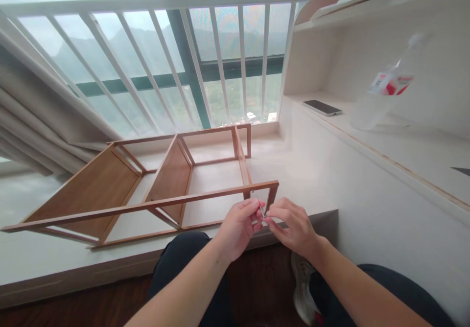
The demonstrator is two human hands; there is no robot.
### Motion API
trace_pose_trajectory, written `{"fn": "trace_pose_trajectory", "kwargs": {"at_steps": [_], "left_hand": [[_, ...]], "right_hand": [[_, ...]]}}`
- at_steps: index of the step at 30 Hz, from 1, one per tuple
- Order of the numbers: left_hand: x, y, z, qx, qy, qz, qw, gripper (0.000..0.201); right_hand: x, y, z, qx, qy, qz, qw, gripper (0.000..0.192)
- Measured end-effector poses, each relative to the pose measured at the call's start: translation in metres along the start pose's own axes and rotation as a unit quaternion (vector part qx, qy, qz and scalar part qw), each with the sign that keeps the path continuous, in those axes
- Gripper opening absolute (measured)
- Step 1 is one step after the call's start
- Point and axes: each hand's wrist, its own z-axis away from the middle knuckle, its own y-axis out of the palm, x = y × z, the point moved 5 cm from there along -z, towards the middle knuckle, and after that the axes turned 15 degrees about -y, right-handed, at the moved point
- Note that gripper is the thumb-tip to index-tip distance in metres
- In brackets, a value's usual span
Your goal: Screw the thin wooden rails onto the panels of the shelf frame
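Note:
A wooden shelf frame (147,190) with two brown boards lies on its side on the white window ledge (44,253). My left hand (238,226) and my right hand (293,226) meet just below the frame's near right corner (271,186). Both pinch a small metal part (263,213) between their fingertips. It is too small to tell what the part is.
White railing bars (220,58) stand before the window behind the ledge. A white desk with shelves (367,136) rises at the right, with a phone (322,107) and a plastic bottle (385,87) on it. Curtains (33,116) hang at left. My knees and a shoe (303,288) are below.

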Motion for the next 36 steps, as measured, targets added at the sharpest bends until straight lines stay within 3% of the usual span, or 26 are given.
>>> {"fn": "trace_pose_trajectory", "kwargs": {"at_steps": [6,12,19,26,36], "left_hand": [[-0.002,-0.002,0.005,0.006,-0.012,0.012,1.0,0.035],[0.004,0.009,-0.001,0.018,-0.058,0.023,0.998,0.035],[0.007,-0.002,-0.005,0.003,-0.025,0.017,1.0,0.031],[-0.003,-0.001,-0.002,0.026,-0.016,-0.029,0.999,0.028],[-0.01,-0.012,-0.009,0.007,-0.006,-0.038,0.999,0.031]], "right_hand": [[0.001,0.002,-0.005,-0.02,-0.023,-0.002,1.0,0.04],[0.007,-0.004,-0.006,-0.048,-0.01,-0.028,0.998,0.053],[0.006,-0.011,-0.005,-0.047,-0.005,-0.018,0.999,0.047],[0.005,-0.003,-0.004,-0.028,-0.011,-0.012,0.999,0.046],[0.004,0.001,-0.01,-0.023,0.005,0.0,1.0,0.048]]}}
